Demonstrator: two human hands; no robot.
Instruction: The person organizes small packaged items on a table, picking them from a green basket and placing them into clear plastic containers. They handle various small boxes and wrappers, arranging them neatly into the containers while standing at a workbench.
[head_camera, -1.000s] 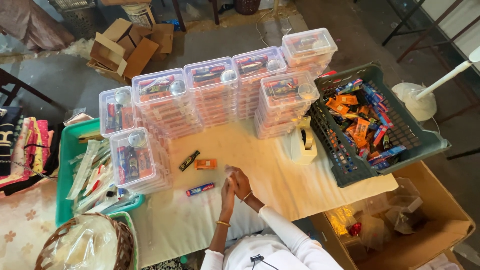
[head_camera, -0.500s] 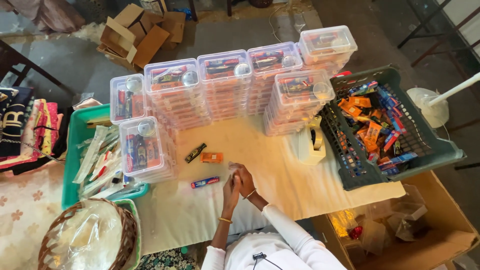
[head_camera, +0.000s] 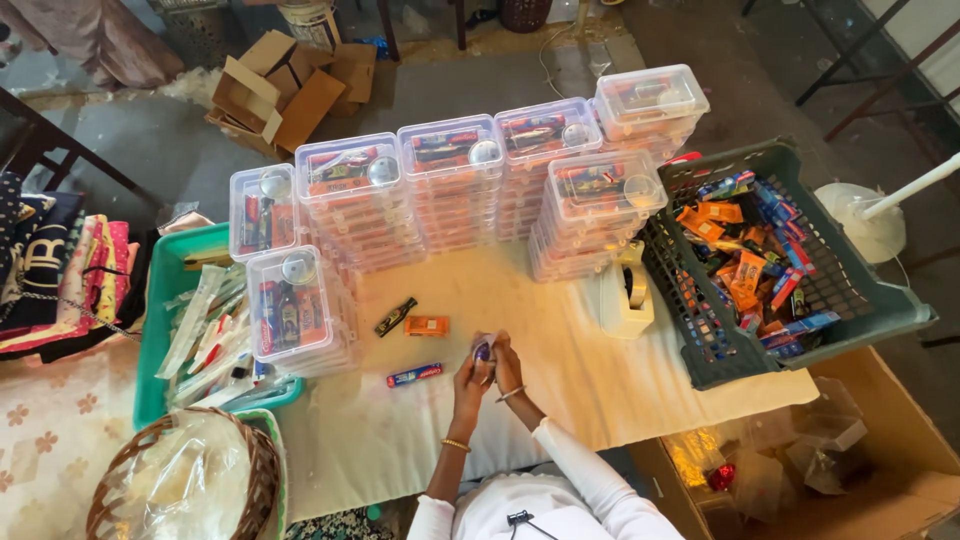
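Note:
My left hand (head_camera: 469, 381) and my right hand (head_camera: 506, 362) meet over the cream tablecloth (head_camera: 560, 370), both closed around a small round object with a purple spot (head_camera: 483, 351). Just left of the hands lie a blue tube-shaped packet (head_camera: 414, 375), an orange packet (head_camera: 427, 325) and a dark sachet (head_camera: 395, 316). Stacks of clear plastic boxes (head_camera: 450, 180) filled with small items stand in a row behind, with another stack (head_camera: 292, 305) at the left.
A dark green crate (head_camera: 850, 290) of orange and blue packets sits at the right. A white tape dispenser (head_camera: 626, 290) stands beside it. A teal tray (head_camera: 165, 300) of wrapped items and a wicker basket (head_camera: 180, 480) are at the left. An open cardboard box (head_camera: 880, 480) sits at the lower right.
My hands have lifted slightly and turned the small object, so its purple spot now shows. The camera view has shifted a little.

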